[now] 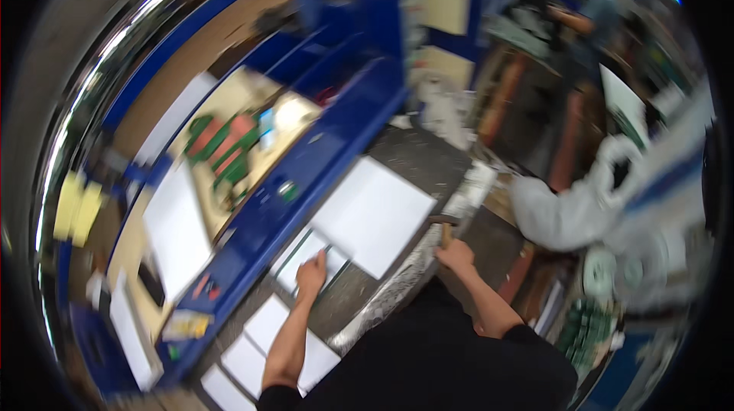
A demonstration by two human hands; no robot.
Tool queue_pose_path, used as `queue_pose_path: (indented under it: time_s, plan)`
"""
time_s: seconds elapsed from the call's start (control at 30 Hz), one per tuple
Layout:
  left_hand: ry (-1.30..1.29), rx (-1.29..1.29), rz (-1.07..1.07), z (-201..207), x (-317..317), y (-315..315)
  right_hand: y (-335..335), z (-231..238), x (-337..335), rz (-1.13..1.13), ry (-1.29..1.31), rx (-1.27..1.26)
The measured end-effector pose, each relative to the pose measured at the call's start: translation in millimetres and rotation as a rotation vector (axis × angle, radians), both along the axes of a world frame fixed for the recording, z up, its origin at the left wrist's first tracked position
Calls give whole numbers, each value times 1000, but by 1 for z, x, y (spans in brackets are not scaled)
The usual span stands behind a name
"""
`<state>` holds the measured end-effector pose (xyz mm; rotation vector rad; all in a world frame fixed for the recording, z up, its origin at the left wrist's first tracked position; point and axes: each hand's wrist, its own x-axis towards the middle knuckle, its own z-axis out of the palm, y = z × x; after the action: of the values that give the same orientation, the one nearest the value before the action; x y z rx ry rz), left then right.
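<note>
My right hand (456, 255) is closed round the wooden handle of a hammer (443, 220), whose dark head points away from me, beside the bench's front edge. My left hand (311, 275) is over a small white panel (287, 264) with dark green lines along it. Its fingers are drawn together near a small dark spot; blur hides what they hold, if anything. A larger white sheet (375, 216) lies flat just beyond, touching or overlapping the small panel. More white panels (264, 327) lie to the left of my left forearm.
A blue-framed rack (306, 143) runs behind the bench, with green and pink gloves (223, 143) and leaning white panels (177, 231) on its shelf. Silvery wrap covers the bench edge (397, 289). At right are a white bag (558, 208) and rolls (600, 269). Another person (596, 21) stands far right.
</note>
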<state>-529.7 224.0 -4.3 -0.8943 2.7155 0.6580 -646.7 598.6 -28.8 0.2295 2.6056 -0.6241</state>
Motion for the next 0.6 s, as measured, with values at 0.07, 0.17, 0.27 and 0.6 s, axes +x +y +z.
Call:
queue_pose_path:
  time_s: [0.07,0.17,0.27,0.6]
  plan:
    - [-25,2,-17,4,-11,-2,13,2,-3,14,-16,28]
    - [15,-28,41,5,-14,12,16,0,-3,97,-3,51]
    - [-18,-45,15,0,-15,5,19,-6,-17,154,14,34]
    - [44,6,23,18,-8,-2,52,14,-48,374,-35,213]
